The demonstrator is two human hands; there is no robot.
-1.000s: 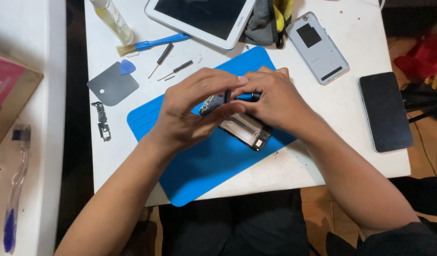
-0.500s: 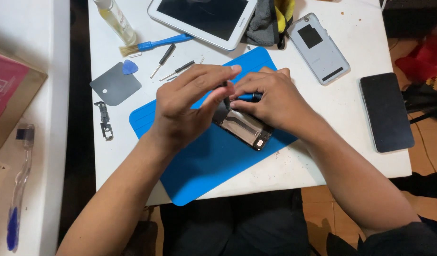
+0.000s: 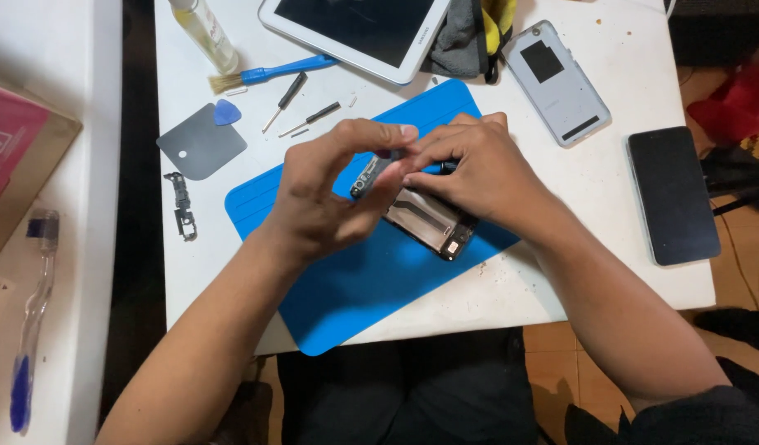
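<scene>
Our hands, left hand (image 3: 330, 194) and right hand (image 3: 470, 169), both pinch the opened phone (image 3: 425, 218) over the blue mat (image 3: 355, 280); our left fingers have now lifted higher than before.

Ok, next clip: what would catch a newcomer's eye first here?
First, the two hands meeting mid-frame: the left hand and right hand pinch at an opened phone over a bright blue mat on the white table. Next, the white tablet at the top edge and the black phone lying flat at the right.
</scene>
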